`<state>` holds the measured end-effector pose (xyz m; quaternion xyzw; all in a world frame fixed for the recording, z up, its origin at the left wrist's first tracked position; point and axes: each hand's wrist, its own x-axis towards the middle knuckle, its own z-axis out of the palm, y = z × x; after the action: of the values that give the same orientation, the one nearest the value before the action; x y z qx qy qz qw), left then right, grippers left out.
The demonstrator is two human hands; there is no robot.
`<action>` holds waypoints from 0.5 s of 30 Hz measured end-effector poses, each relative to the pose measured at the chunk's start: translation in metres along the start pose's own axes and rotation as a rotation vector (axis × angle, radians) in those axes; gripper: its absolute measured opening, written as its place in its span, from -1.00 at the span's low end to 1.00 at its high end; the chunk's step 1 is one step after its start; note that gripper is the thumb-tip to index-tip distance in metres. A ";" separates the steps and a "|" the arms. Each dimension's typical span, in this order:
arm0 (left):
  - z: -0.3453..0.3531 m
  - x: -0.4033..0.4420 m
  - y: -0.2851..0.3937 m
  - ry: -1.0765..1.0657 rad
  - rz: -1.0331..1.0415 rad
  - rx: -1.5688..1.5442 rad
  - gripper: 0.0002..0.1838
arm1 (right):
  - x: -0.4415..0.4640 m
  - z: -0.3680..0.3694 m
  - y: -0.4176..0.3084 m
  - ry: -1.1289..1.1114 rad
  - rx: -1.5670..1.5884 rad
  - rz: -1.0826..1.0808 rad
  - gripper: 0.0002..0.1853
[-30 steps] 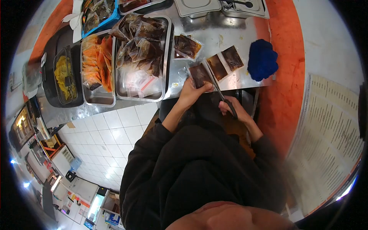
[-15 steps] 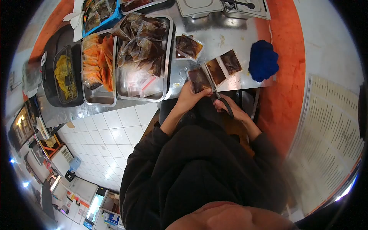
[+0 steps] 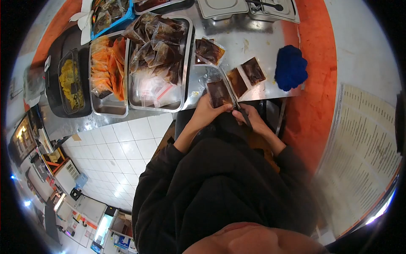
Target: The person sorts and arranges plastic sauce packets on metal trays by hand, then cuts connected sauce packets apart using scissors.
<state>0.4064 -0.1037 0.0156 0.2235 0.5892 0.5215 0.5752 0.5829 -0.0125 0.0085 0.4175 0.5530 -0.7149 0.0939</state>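
My left hand [image 3: 210, 109] pinches the near end of a clear sachet of dark brown sauce [image 3: 218, 92] at the table's front edge. Scissors with black handles [image 3: 245, 117] are gripped in my right hand [image 3: 250, 116]. Their blades lie along the right side of that sachet, between it and two joined sauce sachets [image 3: 239, 82] on the steel table. Whether the blades are fully closed is hard to see. Beyond my hands lies another sauce packet [image 3: 209, 51], flat on the table.
Left of my hands, a steel tray [image 3: 185, 80] holds piled brown sauce packets, and a narrower tray [image 3: 111, 111] holds orange packets. A blue cloth-like bundle [image 3: 291, 67] sits at the right, near an orange wall [image 3: 315, 106]. Lidded steel containers [image 3: 223, 7] stand at the back.
The held sachet has turned slightly more upright, and a gap has opened between its top and the joined pair. The scissors have swung to a steeper angle, with my right hand a little lower.
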 end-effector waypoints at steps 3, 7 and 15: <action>-0.003 -0.002 0.007 -0.004 -0.012 0.046 -0.79 | 0.003 0.003 0.007 -0.026 0.033 0.055 -0.38; -0.005 -0.006 0.005 -0.030 -0.003 0.065 -0.78 | 0.004 0.006 -0.003 -0.027 0.081 -0.014 -0.39; -0.014 -0.010 0.009 -0.089 -0.013 0.071 -0.67 | 0.006 0.003 -0.011 -0.084 -0.049 0.115 -0.46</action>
<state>0.3932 -0.1142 0.0248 0.2630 0.5828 0.4859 0.5959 0.5710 -0.0093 0.0119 0.4158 0.5408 -0.7115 0.1683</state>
